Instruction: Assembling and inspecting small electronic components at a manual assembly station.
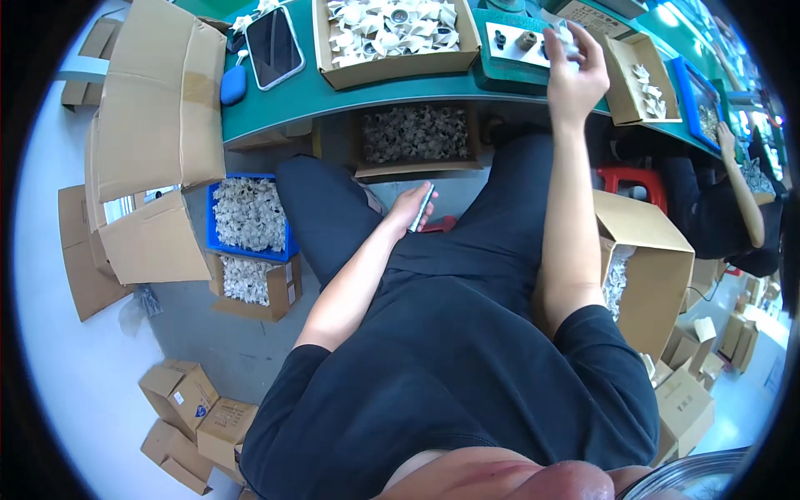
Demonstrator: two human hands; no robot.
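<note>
My right hand (577, 79) is raised over the bench at the far right. Its fingers curl round a whitish plastic piece (567, 37), blurred and partly covered by the fingers. Just left of it, a white plate with short metal posts (526, 42) sits on a green base (510, 77). My left hand (408, 207) rests low between my thighs. It is closed round a slim, narrow object (421, 208) with a pale face and dark edge, whose kind I cannot make out.
On the green bench (275, 117) are a carton of white fan wheels (400, 60), a smaller carton (629, 83), a phone (273, 48) and a blue case (233, 85). Grey parts fill a box (417, 162) below. A blue crate (210, 218) stands left; another person (717, 208) sits right.
</note>
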